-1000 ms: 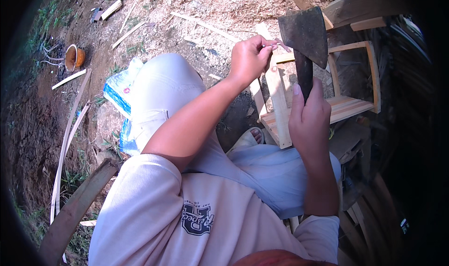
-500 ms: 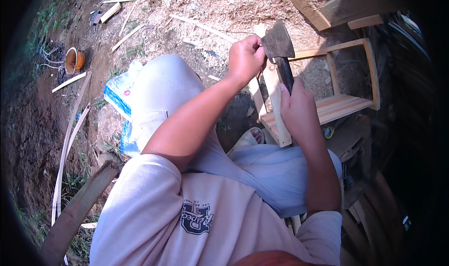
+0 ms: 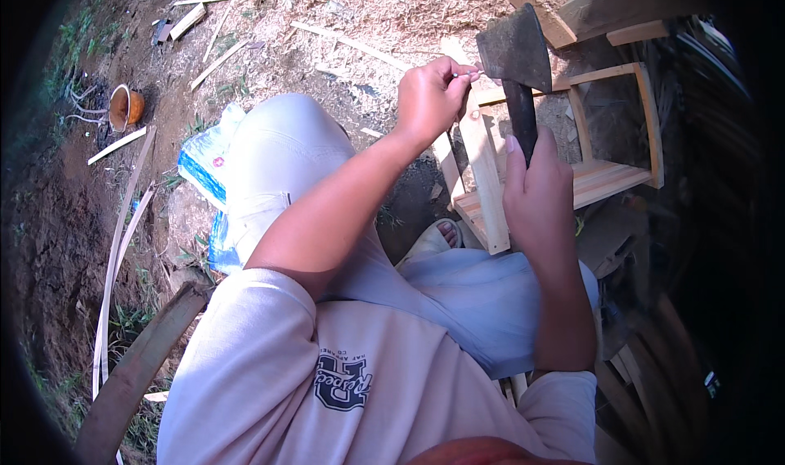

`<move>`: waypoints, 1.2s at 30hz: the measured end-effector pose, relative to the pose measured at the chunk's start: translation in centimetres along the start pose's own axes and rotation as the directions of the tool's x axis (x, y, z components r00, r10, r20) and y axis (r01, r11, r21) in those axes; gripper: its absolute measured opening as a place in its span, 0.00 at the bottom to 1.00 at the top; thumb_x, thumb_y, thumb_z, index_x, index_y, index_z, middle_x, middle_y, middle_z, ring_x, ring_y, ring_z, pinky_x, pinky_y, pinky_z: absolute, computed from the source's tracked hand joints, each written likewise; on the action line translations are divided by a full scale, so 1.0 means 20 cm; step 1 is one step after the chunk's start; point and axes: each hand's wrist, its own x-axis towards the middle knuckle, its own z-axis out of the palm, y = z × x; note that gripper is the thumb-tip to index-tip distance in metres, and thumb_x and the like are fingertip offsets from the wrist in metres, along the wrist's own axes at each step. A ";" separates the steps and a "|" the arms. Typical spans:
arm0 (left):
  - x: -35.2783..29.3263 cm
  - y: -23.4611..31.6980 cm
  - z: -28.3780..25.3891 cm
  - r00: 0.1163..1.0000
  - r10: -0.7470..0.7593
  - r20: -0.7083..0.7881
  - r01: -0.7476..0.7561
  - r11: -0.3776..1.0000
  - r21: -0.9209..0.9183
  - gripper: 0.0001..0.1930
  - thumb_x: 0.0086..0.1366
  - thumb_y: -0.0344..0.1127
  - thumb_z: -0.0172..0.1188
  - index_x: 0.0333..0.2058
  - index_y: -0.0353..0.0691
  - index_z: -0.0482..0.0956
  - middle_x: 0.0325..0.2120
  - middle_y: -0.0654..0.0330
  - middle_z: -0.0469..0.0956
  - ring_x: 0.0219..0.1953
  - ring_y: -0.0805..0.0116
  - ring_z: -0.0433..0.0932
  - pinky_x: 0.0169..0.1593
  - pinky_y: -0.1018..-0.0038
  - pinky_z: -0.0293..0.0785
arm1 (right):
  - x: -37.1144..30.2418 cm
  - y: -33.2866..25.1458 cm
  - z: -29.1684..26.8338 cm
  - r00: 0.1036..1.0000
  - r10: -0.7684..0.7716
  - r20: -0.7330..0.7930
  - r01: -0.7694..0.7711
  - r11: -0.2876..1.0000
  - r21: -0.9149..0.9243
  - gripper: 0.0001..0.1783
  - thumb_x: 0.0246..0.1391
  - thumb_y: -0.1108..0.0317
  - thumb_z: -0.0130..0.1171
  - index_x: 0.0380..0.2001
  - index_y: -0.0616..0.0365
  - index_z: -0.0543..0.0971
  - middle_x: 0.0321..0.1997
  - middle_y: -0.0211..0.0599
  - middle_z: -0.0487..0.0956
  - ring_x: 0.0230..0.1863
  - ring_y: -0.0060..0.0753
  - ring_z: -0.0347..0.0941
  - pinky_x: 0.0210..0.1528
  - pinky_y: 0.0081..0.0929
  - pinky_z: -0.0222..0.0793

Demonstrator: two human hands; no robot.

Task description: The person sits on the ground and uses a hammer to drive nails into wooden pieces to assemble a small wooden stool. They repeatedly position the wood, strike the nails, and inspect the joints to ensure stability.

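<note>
L hand [image 3: 429, 97] is up at the top end of a pale wood leg [image 3: 482, 175], fingers nearly closed in a pinch on a small thin item [image 3: 482, 75], prob. a nail, tho too small to be sure. R hand [image 3: 540, 191] has its fingers wrapped round the dark handle of a hatchet [image 3: 515, 52], thumb lying along it, head raised just beside the pinched item; no contact visible.

The leg belongs to a wooden frame [image 3: 654, 130], which sits tilted in front of the person, to the R of the foot. Status, as far as can be judged: frame mostly together, w/ slatted panel [image 3: 601, 183], side pcs & long rail [image 3: 605, 74] all in place. Left: the pinched item looks not yet driven, so that top joint is prob. unfinished; can't tell re other joints. Loose wood strip [image 3: 352, 44] & shavings [image 3: 458, 7] lie on the ground beyond.
</note>
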 end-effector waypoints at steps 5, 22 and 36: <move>0.01 -0.06 0.01 0.998 -0.062 0.027 0.062 0.998 0.002 0.07 0.69 0.33 0.69 0.36 0.33 0.86 0.26 0.57 0.88 0.20 0.79 0.80 0.25 0.75 0.74 | 0.03 0.09 0.07 0.997 -0.071 -0.006 0.070 0.995 -0.068 0.16 0.73 0.62 0.54 0.47 0.68 0.72 0.30 0.63 0.81 0.38 0.70 0.82 0.38 0.57 0.73; 0.07 -0.04 -0.20 0.906 0.024 0.423 0.089 0.965 -0.246 0.45 0.44 0.17 0.48 0.69 0.31 0.65 0.72 0.47 0.66 0.78 0.54 0.59 0.81 0.62 0.49 | 0.11 0.30 -0.16 0.963 0.252 0.099 -0.270 0.859 0.435 0.22 0.66 0.52 0.67 0.37 0.63 0.77 0.26 0.40 0.79 0.28 0.31 0.79 0.32 0.37 0.73; 0.03 -0.08 -0.12 0.929 -0.102 0.356 0.063 0.991 0.119 0.27 0.64 0.12 0.58 0.62 0.29 0.72 0.57 0.47 0.81 0.62 0.63 0.79 0.66 0.70 0.73 | 0.31 0.45 0.19 0.947 0.170 0.272 -0.239 0.940 0.244 0.35 0.45 0.48 0.83 0.35 0.73 0.81 0.27 0.51 0.84 0.28 0.40 0.85 0.34 0.37 0.81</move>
